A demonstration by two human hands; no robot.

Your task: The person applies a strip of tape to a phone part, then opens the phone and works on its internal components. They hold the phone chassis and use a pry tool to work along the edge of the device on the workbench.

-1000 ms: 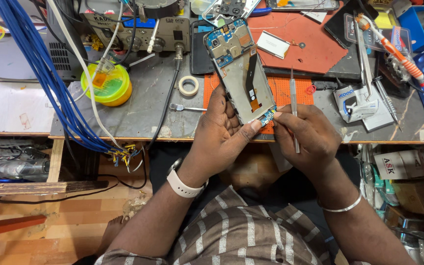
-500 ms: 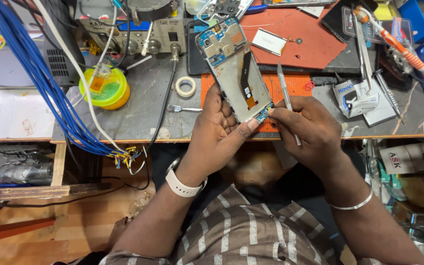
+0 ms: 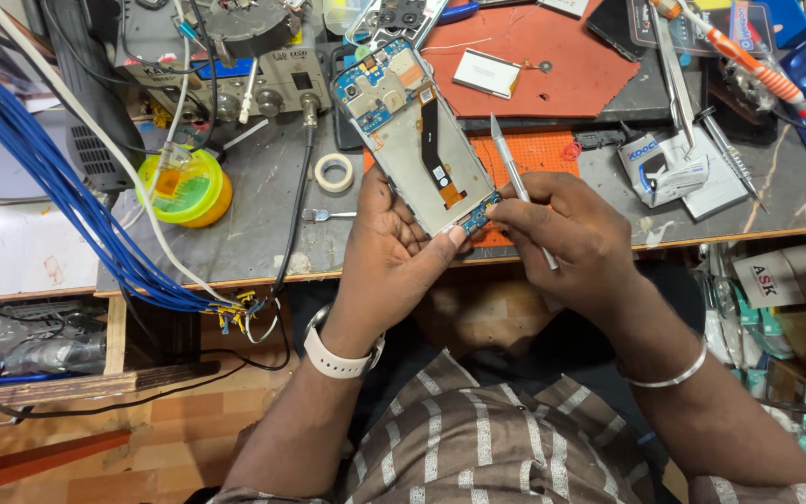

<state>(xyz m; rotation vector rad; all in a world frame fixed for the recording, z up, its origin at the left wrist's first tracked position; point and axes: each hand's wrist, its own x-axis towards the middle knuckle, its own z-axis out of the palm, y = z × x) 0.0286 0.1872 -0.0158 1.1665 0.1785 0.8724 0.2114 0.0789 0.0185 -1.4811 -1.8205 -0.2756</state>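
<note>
Phone frame point(image 3: 419, 140) — opened, circuit boards bared — was held over the workbench point(image 3: 263, 233) edge by the left hand point(image 3: 394, 252), cupped beneath its lower end. Tweezers point(image 3: 520, 182) were pinched in the right hand point(image 3: 571, 238). A yellow-green tub point(image 3: 184, 187) was seen nearby — contents unclear.

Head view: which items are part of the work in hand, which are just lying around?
In use:
- opened phone, back off, held by the left hand
- metal tweezers in the right hand, fingertips at the phone's lower edge

Lying about:
- tape roll
- yellow-green tub
- blue cables
- red mat
- orange-handled tool
</note>
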